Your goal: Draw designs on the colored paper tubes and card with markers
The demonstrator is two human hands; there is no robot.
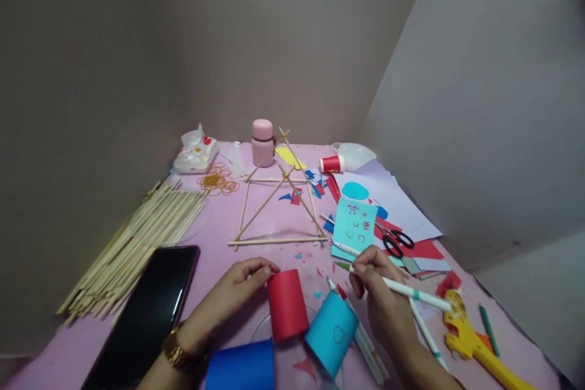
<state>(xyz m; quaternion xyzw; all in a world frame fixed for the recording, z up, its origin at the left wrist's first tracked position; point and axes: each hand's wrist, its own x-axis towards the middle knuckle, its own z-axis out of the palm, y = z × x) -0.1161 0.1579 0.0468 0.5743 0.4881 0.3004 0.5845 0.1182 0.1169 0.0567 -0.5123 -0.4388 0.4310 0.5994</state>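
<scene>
Between the thumb and fingers of my left hand point(249, 280), the upper left edge of a red paper cylinder point(287, 304) is gripped. My right hand point(379, 286) holds a white marker point(414, 294) with a green tip, pointing left above the table. Beside the red cylinder leans a light blue paper cylinder point(326, 341) with a heart drawn on it. A dark blue paper cylinder point(242, 365) lies at the bottom edge, partly out of view. More markers point(368, 347) rest between the light blue cylinder and my right hand.
A wooden stick frame point(278, 241) with rubber-band joints stands mid-table. At left are a stick bundle point(137, 244), rubber bands point(217, 180) and a black phone point(146, 311). Scissors point(395, 244), a doodled card point(354, 225) and a yellow tool point(479, 353) lie at right; a pink bottle point(262, 143) stands behind.
</scene>
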